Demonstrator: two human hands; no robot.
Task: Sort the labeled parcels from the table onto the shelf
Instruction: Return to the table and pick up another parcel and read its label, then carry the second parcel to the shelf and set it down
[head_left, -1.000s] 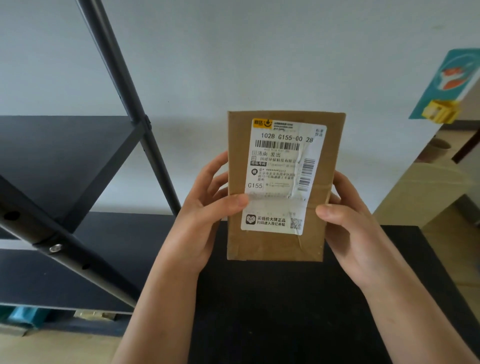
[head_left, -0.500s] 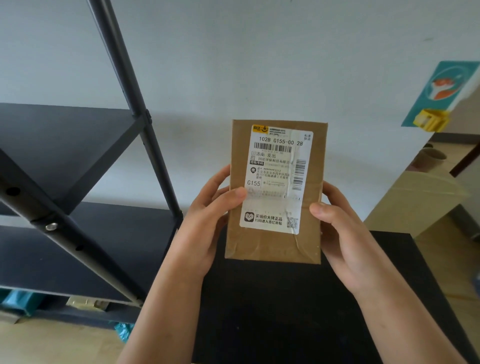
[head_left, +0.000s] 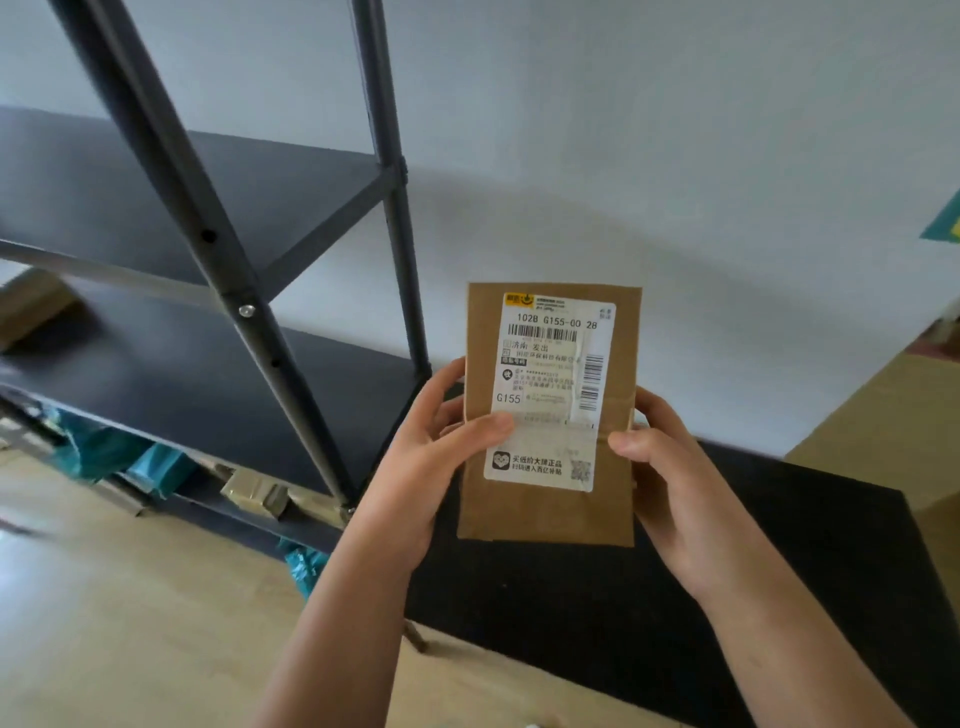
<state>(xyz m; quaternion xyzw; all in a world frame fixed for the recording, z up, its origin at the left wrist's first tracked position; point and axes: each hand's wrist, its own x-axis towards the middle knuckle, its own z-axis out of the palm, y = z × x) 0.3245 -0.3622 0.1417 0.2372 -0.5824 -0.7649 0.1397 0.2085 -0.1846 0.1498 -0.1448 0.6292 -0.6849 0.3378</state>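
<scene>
A black counter (head_left: 779, 597) stands by a white wall (head_left: 675, 156), beside a shelf (head_left: 291, 374). Two hands, left (head_left: 415, 467) and right (head_left: 670, 478), grip one parcel (head_left: 550, 514).

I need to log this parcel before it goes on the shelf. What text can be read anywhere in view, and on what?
"102B G155-00 28": top line of the white label on the brown parcel.
"G155": left side of the same label.
Barcodes, QR code, Chinese lines and yellow logo on the label: too small or blurred to read reliably.
Teal sign at the right edge: unreadable.
</scene>
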